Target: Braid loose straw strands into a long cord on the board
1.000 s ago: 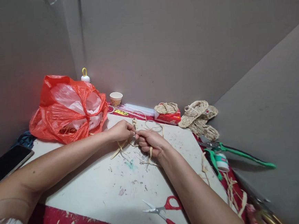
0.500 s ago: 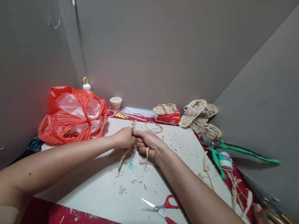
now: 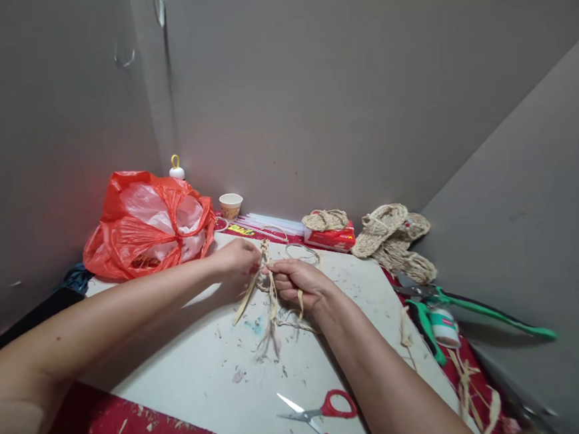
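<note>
My right hand [image 3: 302,284] is closed, its thumb and forefinger pinching a small plaited straw piece [image 3: 265,250] above the white board. Long loose straw strands [image 3: 273,318] hang down from the piece, and another strip curls out by the right palm. On the left side of the plait, my left hand [image 3: 238,257] has its fingers bent together at the top of a flat straw strip [image 3: 245,302]; its fingertips are partly hidden. Red-handled scissors [image 3: 315,412] lie spread on the board [image 3: 190,358], nearer to me.
A red plastic bag [image 3: 149,221] stands back left, beside a paper cup [image 3: 231,205]. Woven straw sandals [image 3: 388,232] are piled back right, one on a red box [image 3: 331,237]. Green-handled shears [image 3: 492,311] and a white jar [image 3: 443,328] lie at right.
My left hand has shifted a little left and up, off the plait, and its fingers have loosened. More hanging strands show between the hands. The whole view has moved slightly.
</note>
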The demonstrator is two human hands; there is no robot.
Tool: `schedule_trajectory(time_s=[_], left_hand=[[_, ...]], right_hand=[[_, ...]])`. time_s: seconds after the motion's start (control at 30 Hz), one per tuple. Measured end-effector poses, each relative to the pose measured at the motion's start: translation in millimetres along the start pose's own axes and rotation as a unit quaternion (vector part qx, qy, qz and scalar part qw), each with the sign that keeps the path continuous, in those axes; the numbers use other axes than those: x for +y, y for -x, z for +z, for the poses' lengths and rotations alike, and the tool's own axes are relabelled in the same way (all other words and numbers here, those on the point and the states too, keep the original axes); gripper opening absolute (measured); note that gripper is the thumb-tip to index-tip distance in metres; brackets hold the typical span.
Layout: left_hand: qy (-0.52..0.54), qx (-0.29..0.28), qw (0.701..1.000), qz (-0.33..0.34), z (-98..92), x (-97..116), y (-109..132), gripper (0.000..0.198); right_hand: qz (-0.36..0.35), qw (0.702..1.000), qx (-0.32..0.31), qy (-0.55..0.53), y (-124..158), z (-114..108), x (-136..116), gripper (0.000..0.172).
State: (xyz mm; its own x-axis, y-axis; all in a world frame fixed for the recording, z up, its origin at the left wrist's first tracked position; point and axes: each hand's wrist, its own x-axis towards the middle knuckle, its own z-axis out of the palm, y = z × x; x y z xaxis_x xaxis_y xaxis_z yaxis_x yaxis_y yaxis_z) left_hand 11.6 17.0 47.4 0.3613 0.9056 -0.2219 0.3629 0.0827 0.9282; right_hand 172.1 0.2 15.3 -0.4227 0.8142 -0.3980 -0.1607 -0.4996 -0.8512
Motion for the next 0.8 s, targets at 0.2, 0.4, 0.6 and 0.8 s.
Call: schedule_trajectory(time_s=[0.2,0.4,0.6,0.8], left_hand=[[0.041,-0.097,0.994,-0.026,22.5,-9.4,-9.4,0.023],[0.032,-0.125,0.991,0.016,12.9,-21.2,-11.0,0.020],[0.067,-0.165,0.984,-0.008,9.7,-26.6,-12.0,0.021],[0.133,-0.210,0.966,-0.068,11.0,-28.8,-14.8,0.017]], right_hand=[[-0.003,0.999,-0.032,0.038,0.7,-11.0,-1.5,0.015],[0.004,0.995,-0.034,0.097,4.8,-13.5,-3.2,0.018],[-0.007,0.981,0.009,0.193,12.9,-6.3,-4.9,0.016],[-0.077,0.888,0.085,0.446,12.5,-2.6,-3.1,0.022]])
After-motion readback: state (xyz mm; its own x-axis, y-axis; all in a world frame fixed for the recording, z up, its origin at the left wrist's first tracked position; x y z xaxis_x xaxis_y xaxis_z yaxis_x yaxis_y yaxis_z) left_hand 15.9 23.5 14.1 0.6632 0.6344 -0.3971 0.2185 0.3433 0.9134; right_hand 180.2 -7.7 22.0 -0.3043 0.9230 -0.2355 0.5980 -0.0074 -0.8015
